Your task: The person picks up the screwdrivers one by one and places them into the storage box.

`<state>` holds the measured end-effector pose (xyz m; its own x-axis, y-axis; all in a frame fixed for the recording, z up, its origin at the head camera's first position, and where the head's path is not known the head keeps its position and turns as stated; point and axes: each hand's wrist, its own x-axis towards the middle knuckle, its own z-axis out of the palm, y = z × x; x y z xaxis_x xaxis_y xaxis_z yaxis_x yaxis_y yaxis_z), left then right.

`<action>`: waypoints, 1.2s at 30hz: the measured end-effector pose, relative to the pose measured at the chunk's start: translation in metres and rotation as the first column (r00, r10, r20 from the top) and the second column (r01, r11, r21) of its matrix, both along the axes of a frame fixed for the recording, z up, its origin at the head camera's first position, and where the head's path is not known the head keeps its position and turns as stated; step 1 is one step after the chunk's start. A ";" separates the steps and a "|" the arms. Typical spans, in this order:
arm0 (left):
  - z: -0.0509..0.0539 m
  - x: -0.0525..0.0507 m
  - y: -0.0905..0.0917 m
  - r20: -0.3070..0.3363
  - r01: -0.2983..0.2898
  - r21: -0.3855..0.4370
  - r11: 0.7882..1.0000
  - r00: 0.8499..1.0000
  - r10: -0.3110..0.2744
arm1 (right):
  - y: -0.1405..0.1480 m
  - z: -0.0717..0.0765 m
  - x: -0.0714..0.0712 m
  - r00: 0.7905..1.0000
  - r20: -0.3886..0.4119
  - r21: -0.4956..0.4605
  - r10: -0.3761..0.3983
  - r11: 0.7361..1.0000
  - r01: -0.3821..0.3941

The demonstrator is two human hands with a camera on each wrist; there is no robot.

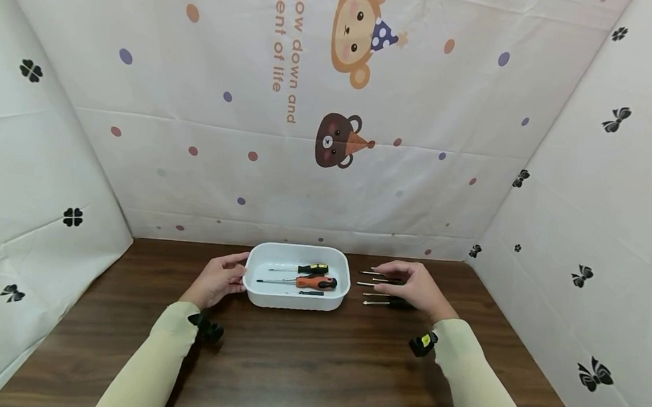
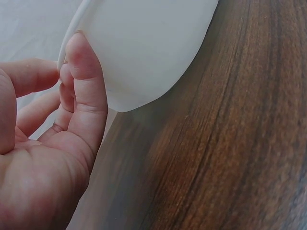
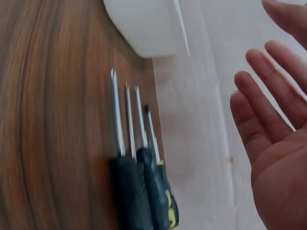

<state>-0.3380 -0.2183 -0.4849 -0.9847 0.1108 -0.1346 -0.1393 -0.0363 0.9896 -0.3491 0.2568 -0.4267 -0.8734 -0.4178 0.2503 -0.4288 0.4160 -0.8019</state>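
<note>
At the left end of a white plastic tray (image 1: 295, 303), my left hand (image 1: 218, 279) holds the rim with its fingers. In the left wrist view the fingertips (image 2: 82, 55) lie against the tray's outer wall. Inside the tray are a black-and-yellow screwdriver (image 1: 313, 269), an orange-and-black screwdriver (image 1: 317, 283) and a small dark screwdriver (image 1: 312, 293). My right hand (image 1: 414, 288) hovers over several screwdrivers lying right of the tray, fingers relaxed and holding nothing. Among these, a black-handled screwdriver (image 3: 129, 191) is nearest me; another handle (image 3: 171, 211) has yellow patches. The hand partly hides them in the head view.
The tray and tools rest on a dark wood-grain table (image 1: 301, 368). A printed cloth backdrop (image 1: 282, 181) rises at the table's back edge, with white cloth walls on the left and right. Dark wrist cameras sit on both wrists.
</note>
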 end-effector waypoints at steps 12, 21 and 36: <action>0.000 0.002 -0.002 -0.011 0.003 0.003 1.000 1.000 -0.003 | 0.034 -0.019 -0.005 0.997 0.038 -0.008 -0.067 0.998 0.067; 0.003 0.003 -0.002 -0.024 0.017 0.010 1.000 1.000 -0.017 | 0.055 -0.036 -0.009 0.991 0.089 -0.014 -0.103 0.994 0.105; -0.002 -0.001 -0.001 -0.002 -0.012 0.016 1.000 1.000 0.012 | 0.065 -0.049 -0.014 0.980 0.097 0.074 -0.176 0.983 0.169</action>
